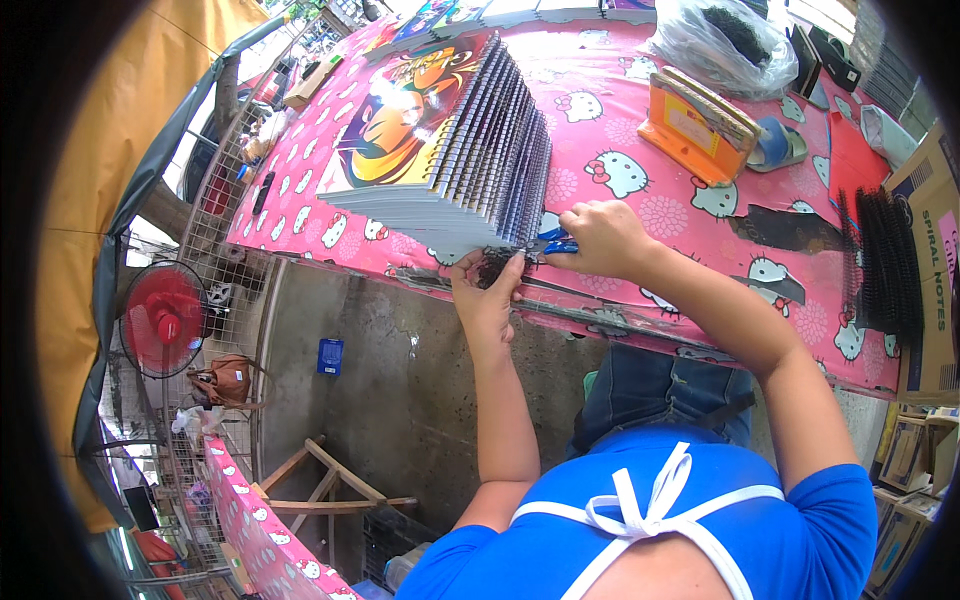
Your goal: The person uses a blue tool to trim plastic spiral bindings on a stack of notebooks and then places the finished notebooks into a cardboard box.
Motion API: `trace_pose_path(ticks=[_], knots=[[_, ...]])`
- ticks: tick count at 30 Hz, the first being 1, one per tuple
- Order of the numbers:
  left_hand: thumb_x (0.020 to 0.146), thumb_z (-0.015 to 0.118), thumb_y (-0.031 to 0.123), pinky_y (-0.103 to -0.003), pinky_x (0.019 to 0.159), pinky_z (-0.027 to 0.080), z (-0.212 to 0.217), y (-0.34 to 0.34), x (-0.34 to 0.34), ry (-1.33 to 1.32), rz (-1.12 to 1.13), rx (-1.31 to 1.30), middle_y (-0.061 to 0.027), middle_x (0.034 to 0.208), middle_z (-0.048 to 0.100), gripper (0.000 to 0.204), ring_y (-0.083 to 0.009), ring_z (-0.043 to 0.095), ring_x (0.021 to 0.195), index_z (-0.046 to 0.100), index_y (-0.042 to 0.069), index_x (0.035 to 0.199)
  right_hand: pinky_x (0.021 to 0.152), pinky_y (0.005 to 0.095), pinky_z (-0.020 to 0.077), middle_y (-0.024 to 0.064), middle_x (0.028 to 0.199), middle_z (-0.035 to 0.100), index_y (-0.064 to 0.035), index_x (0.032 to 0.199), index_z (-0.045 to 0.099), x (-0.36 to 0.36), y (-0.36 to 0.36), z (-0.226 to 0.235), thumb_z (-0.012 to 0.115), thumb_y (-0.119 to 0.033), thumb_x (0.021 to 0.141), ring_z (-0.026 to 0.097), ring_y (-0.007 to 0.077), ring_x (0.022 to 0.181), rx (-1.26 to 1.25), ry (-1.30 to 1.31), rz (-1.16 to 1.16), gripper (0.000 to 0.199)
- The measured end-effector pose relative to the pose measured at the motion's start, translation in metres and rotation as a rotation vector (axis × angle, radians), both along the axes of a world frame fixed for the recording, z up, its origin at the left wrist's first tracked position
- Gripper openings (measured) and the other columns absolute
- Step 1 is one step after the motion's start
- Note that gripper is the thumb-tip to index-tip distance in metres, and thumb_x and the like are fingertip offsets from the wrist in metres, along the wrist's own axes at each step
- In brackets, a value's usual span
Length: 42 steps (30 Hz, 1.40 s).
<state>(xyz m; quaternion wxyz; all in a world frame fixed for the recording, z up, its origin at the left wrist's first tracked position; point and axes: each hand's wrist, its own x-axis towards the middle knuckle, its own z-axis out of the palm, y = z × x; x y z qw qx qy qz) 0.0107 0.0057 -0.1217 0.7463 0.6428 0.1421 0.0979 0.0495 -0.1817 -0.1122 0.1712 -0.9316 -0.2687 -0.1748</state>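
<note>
The stack of spiral notebooks (445, 165) is on the desk (580, 140), near the edge on your side, with its bound side facing right. At the stack's near right corner, your left hand (488, 295) has its grip partly closed, thumb and fingers curled around a dark clump of coil (492, 265). Your right hand (605, 238) has its grip closed on the blue-handled pliers (560, 245), directed at that corner; whether the plier tips are parted cannot be told. Beyond your right hand stands an orange holder (690, 135), with a clear plastic bag (680, 45) behind it. At far right, black spiral coils (880, 265) lie beside a cardboard carton (938, 270).
</note>
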Motion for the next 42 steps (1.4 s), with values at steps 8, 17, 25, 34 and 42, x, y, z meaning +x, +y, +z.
trace_pose_path(ticks=[8, 17, 25, 34, 42], knots=[[0.072, 0.078, 0.004, -0.022, 0.044, 0.043, 0.002, 0.005, -0.003, 0.092, -0.053, -0.057, -0.0110, 0.090, 0.058, 0.050, -0.0129, 0.057, 0.058, 0.045, -0.003, 0.109, 0.057, 0.0403, 0.0497, 0.0120, 0.066, 0.061, -0.0015, 0.072, 0.062, -0.002, -0.015, -0.006, 0.064, -0.053, 0.074, 0.063, 0.0290, 0.061, 0.036, -0.322, 0.011, 0.052], [0.070, 0.080, 0.006, -0.021, 0.045, 0.043, -0.011, 0.015, -0.003, 0.039, -0.018, -0.109, -0.0099, 0.085, 0.058, 0.054, -0.0115, 0.056, 0.060, 0.044, -0.002, 0.109, 0.069, 0.0370, 0.0489, 0.0120, 0.079, 0.063, -0.0011, 0.082, 0.064, -0.008, -0.005, 0.021, 0.064, -0.056, 0.073, 0.064, 0.0266, 0.075, -0.153, 0.366, -0.084, 0.056], [0.070, 0.079, 0.005, -0.022, 0.043, 0.042, -0.010, 0.006, 0.000, 0.052, -0.048, -0.007, -0.0107, 0.085, 0.058, 0.055, -0.0119, 0.055, 0.057, 0.043, -0.004, 0.111, 0.066, 0.0393, 0.0499, 0.0122, 0.076, 0.062, -0.0020, 0.082, 0.064, 0.001, 0.003, 0.013, 0.065, -0.054, 0.073, 0.064, 0.0278, 0.073, -0.211, 0.273, -0.011, 0.053], [0.065, 0.083, 0.012, -0.024, 0.049, 0.046, -0.029, 0.008, 0.003, -0.141, 0.032, 0.413, -0.0124, 0.090, 0.060, 0.059, -0.0139, 0.059, 0.067, 0.048, -0.004, 0.109, 0.060, 0.0393, 0.0513, 0.0121, 0.070, 0.064, -0.0020, 0.077, 0.065, 0.000, -0.008, -0.003, 0.065, -0.052, 0.072, 0.065, 0.0278, 0.065, -0.182, -0.087, 0.032, 0.050], [0.063, 0.084, 0.017, -0.032, 0.079, 0.048, -0.016, 0.011, -0.008, -0.024, 0.025, 0.407, -0.0129, 0.095, 0.061, 0.057, -0.0216, 0.060, 0.086, 0.052, -0.002, 0.106, 0.063, 0.0399, 0.0503, 0.0124, 0.076, 0.062, -0.0011, 0.081, 0.063, -0.002, -0.012, 0.011, 0.063, -0.054, 0.074, 0.064, 0.0285, 0.072, -0.268, 0.162, -0.001, 0.053]])
